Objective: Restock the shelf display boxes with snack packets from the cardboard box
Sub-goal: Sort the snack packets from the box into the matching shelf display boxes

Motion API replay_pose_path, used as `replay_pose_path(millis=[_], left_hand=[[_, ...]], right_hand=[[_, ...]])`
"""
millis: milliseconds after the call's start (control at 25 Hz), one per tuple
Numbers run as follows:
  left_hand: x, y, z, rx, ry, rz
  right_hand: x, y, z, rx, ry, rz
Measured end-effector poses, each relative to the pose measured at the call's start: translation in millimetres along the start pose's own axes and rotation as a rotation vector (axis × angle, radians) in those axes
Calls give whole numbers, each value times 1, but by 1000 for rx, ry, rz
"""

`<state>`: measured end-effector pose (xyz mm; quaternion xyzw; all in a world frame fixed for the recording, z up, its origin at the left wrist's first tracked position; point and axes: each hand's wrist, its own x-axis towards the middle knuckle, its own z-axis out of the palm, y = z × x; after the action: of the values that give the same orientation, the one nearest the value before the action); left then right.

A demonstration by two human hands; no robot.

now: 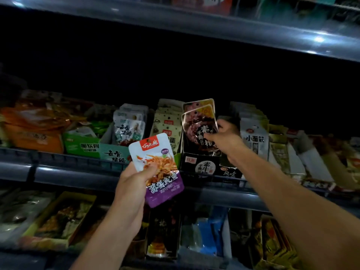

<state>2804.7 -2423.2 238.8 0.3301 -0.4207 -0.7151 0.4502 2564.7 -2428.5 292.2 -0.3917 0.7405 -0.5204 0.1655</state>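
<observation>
My left hand (134, 184) grips a white and purple snack packet (157, 170) with a red label, held upright in front of the middle shelf. My right hand (226, 139) reaches into a black display box (202, 164) on that shelf and pinches a dark packet (200, 129) with a yellow corner, one of a few standing in the box. The cardboard box is out of view.
The middle shelf (78, 174) carries a row of display boxes: orange (37, 141), green (81, 147), teal (115, 151), cream packets (167, 125) and white packets (253, 137). Another shelf (214, 30) hangs overhead. More snack boxes (62, 217) fill the lower shelf.
</observation>
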Motion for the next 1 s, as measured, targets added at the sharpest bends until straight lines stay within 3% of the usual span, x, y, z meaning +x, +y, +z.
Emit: replay_pose_path(millis=[120, 240, 360, 400, 440, 560, 600, 760, 920, 1000], left_hand=[[-2, -1, -4, 16, -9, -18], [-6, -2, -3, 46, -18, -21], [-11, -2, -4, 108, -35, -17], [-13, -2, -3, 119, -38, -14], [-15, -1, -3, 129, -42, -11], [-18, 0, 0, 160, -86, 25], [-19, 0, 1, 167, -102, 42], [-21, -7, 4, 245, -129, 73], [-23, -20, 13, 328, -215, 93], [-28, -35, 27, 456, -260, 139]], right_hand=[[0, 1, -8, -393, 17, -48], [-7, 6, -13, -458, -9, -118], [-25, 4, -11, -577, 182, -267], [-38, -2, -8, -508, 192, -332], [-54, -9, -5, -385, 93, -355], [-105, -30, 6, -40, -455, -190], [-114, -32, 8, 28, -504, -140], [-118, -22, 9, 233, -254, 51], [-124, -4, -10, 330, -340, 193], [-124, 10, -33, 334, -288, 223]])
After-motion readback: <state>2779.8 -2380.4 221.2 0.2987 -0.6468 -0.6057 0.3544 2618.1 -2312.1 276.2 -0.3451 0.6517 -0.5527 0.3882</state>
